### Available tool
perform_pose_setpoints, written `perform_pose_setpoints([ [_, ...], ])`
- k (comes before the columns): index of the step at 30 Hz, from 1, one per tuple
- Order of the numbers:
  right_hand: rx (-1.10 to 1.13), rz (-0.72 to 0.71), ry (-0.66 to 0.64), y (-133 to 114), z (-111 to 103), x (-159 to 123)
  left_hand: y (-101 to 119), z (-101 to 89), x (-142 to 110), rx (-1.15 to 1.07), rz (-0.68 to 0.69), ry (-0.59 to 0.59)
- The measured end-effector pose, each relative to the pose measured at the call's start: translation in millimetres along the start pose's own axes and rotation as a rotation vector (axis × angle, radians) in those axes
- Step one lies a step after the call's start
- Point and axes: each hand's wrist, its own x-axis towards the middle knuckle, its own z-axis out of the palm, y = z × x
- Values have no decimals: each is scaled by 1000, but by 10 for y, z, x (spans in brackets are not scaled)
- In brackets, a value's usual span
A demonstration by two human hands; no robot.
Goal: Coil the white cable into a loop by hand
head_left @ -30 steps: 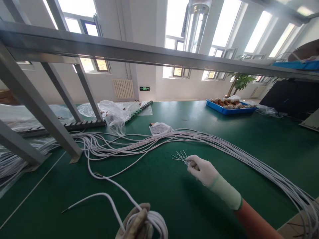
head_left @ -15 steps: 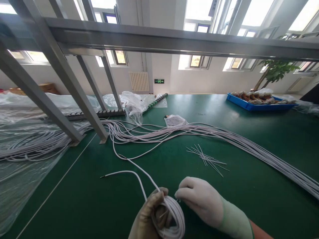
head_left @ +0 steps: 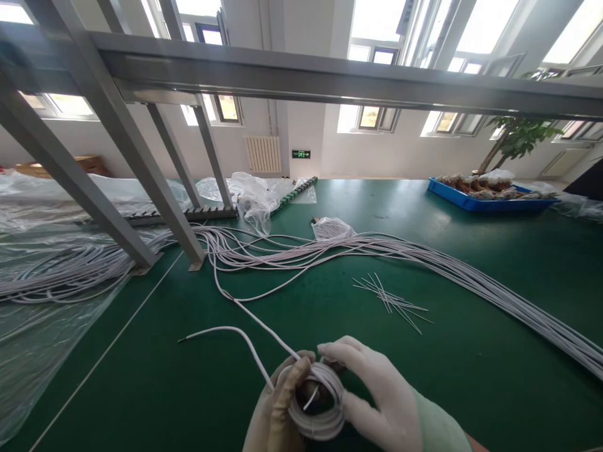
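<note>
Both hands on one small coil of white cable (head_left: 315,402), low centre, just above the green surface (head_left: 471,370). My left hand (head_left: 276,414), tan glove, has its fingers closed round the coil's left side, thumb up over the rim. My right hand (head_left: 377,395), white glove w/ pale green cuff, is wrapped over the coil's top and right side, fingers curled shut on it. Loose cable end (head_left: 181,340) arcs out to the left & lies on the surface. A few thin grey ties (head_left: 391,298) lie scattered near, beyond my right hand. Long bundle of white cables (head_left: 471,276) runs across behind them. Blue plastic tray (head_left: 490,202) far right; grey metal frame (head_left: 151,176) left.
</note>
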Motion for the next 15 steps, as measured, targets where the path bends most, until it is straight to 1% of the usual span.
perform_pose_setpoints([
  [3,-15,124,-17,-50,120,25,84,25,-3,-17,-92,-40],
  [5,-53,166,42,-36,217,52,108,33,-2,-12,-114,-59],
  [6,-63,154,90,-18,259,60,113,39,-5,-11,-108,-66],
  [8,-53,78,174,25,316,62,118,58,-28,-14,-94,-79],
  [12,-28,-129,285,96,339,16,129,112,-130,-76,-46,-89],
  [13,-34,-162,306,106,338,0,131,119,-156,-105,-33,-84],
  [15,-46,-176,325,116,345,-32,130,109,-184,-132,-26,-70],
])
